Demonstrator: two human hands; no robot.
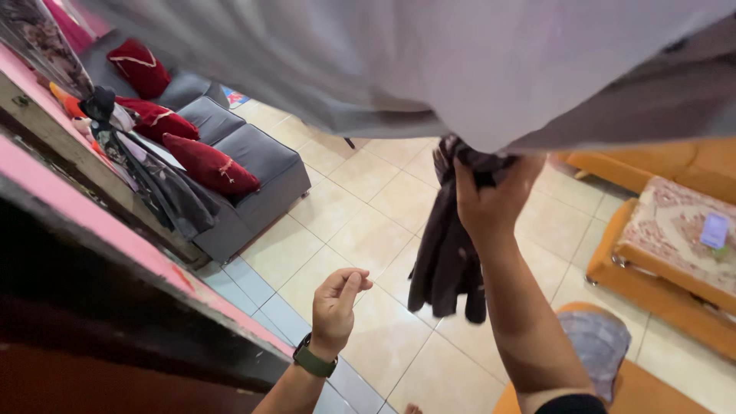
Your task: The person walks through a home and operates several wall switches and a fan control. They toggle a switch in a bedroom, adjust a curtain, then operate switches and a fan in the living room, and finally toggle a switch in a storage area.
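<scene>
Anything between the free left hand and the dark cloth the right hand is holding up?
Nothing visible. The left hand, fingers loosely curled and holding nothing, sits lower and to the left of the dark cloth gripped by the right hand. Only bare tiled floor shows in the gap between them.

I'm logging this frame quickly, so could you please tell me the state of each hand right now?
Left hand: loosely curled, holding nothing.
Right hand: closed on a dark brown cloth, raised under a grey fabric.

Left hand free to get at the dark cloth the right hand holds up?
Probably yes. The left hand is empty, fingers loosely curled, and only open air over the tile floor lies between it and the dark cloth hanging from the right hand.
</scene>
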